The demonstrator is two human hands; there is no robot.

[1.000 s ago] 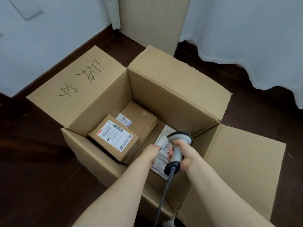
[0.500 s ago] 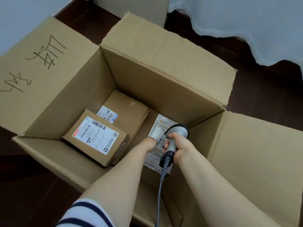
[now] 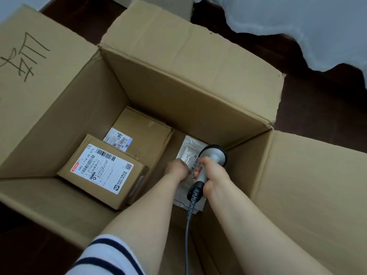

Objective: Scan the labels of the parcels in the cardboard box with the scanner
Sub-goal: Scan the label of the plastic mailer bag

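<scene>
A striped sleeve [image 3: 107,255] shows at the bottom edge, on the left arm. Both forearms reach down into the open cardboard box [image 3: 178,92]. The right hand [image 3: 213,176] has its fingers wrapped tight round the grey handle of the scanner [image 3: 210,161], whose dark-rimmed head points down at the parcel beneath; its cable [image 3: 187,235] trails back toward the wearer. The left hand [image 3: 177,168] rests on the white plastic mailer [image 3: 188,151] lying on the box floor at the right, just beside the scanner; whether its fingers are curled or flat cannot be told. A barcode strip on the mailer shows between the two hands.

To the left, a small carton with a large shipping label [image 3: 102,168] lies tilted on top of a flatter carton [image 3: 145,132] that bears a smaller label, partly covered.

The box stands with all four flaps spread on a dark wooden floor [image 3: 309,108]. The left flap [image 3: 29,62] carries handwritten marks, cut off by the frame. Beyond, pale fabric [image 3: 297,22] hangs down to the floor, and another cardboard piece is only just visible at the top edge.
</scene>
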